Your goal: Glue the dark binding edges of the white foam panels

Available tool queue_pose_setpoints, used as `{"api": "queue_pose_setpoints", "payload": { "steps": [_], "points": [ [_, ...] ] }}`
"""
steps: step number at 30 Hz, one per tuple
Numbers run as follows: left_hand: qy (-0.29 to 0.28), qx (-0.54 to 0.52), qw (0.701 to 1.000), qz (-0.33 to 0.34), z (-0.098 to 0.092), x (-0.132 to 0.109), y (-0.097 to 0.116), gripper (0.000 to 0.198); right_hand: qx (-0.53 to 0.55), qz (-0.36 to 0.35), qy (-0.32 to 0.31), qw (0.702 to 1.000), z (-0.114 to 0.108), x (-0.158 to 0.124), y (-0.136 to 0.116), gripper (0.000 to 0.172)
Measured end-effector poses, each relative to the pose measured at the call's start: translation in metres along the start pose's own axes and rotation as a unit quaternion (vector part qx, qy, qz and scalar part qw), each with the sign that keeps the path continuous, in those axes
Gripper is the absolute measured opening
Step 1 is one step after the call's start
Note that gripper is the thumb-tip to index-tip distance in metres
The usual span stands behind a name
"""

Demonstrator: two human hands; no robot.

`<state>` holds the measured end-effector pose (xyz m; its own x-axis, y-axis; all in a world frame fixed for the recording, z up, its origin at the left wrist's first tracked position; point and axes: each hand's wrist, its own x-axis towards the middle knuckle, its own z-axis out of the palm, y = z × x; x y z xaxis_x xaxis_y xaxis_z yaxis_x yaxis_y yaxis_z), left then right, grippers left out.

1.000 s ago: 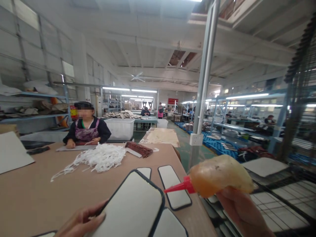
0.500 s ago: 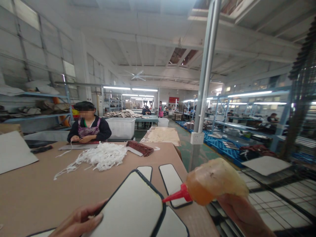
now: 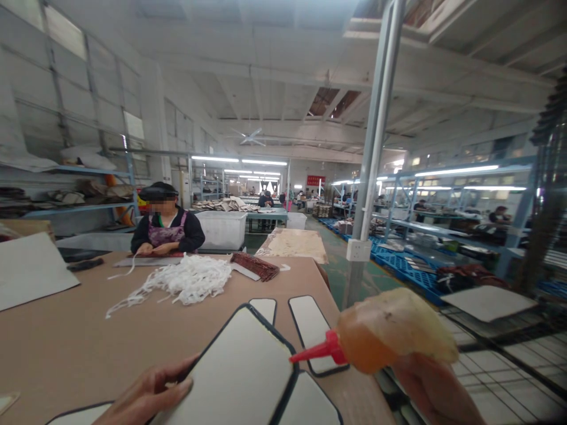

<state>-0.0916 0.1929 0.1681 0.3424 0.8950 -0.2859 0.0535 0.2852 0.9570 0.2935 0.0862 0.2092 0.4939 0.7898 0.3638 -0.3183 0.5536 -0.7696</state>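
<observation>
My left hand [image 3: 155, 386] grips the left edge of a white panel [image 3: 239, 372] with a dark rim, thumb on its face, holding it tilted above the table. My right hand [image 3: 425, 378] is closed around a glue bottle [image 3: 376, 330] of amber liquid, partly hidden behind it. The bottle's red nozzle [image 3: 316, 349] points left, its tip at the panel's right corner. A thin yellowish line runs along the panel's upper right edge. Other dark-rimmed panels lie on the table, one [image 3: 310, 324] behind the nozzle and another [image 3: 310, 401] partly under the held panel.
On the brown table [image 3: 155, 342] lie a heap of white strips [image 3: 190, 280], a reddish-brown bundle [image 3: 254, 267] and a large white sheet [image 3: 35, 271] at left. Across it sits a person [image 3: 166, 227] with hands on the tabletop. A metal post [image 3: 374, 147] and wire rack [image 3: 500, 360] stand right.
The whole view has shifted slightly, with the background now a little further right. The nozzle tip has moved slightly left and stays at the panel's corner. Both hands keep their hold.
</observation>
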Motion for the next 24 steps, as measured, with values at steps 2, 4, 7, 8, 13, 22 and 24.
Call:
{"api": "queue_pose_setpoints", "payload": {
  "steps": [2,4,7,8,13,22,24],
  "points": [
    [-0.016,-0.013,1.0,-0.007,-0.001,0.0,-0.001,0.056,-0.014,0.011,-0.018,1.0,0.007,0.003,-0.006,0.055],
    [-0.006,-0.029,0.999,-0.012,0.0,-0.002,-0.002,0.054,-0.022,0.016,-0.032,0.999,0.015,0.001,-0.01,0.06],
    [0.025,-0.053,0.998,0.013,0.006,-0.005,0.0,0.048,-0.002,0.034,-0.036,0.999,0.026,-0.014,-0.006,0.057],
    [0.022,-0.059,0.998,0.021,0.01,-0.005,0.001,0.048,0.009,0.043,-0.036,0.998,0.028,-0.02,-0.003,0.055],
    [0.028,-0.107,0.993,0.03,0.034,0.01,-0.001,0.052,0.027,0.065,-0.002,0.998,0.038,-0.04,0.014,0.041],
    [0.079,-0.15,0.985,0.008,0.069,0.039,-0.019,0.048,0.01,0.024,-0.063,0.998,0.037,-0.021,0.059,0.049],
    [0.07,-0.151,0.986,0.006,0.069,0.039,-0.018,0.049,-0.004,0.014,-0.055,0.998,0.033,-0.017,0.067,0.048]
  ]
}}
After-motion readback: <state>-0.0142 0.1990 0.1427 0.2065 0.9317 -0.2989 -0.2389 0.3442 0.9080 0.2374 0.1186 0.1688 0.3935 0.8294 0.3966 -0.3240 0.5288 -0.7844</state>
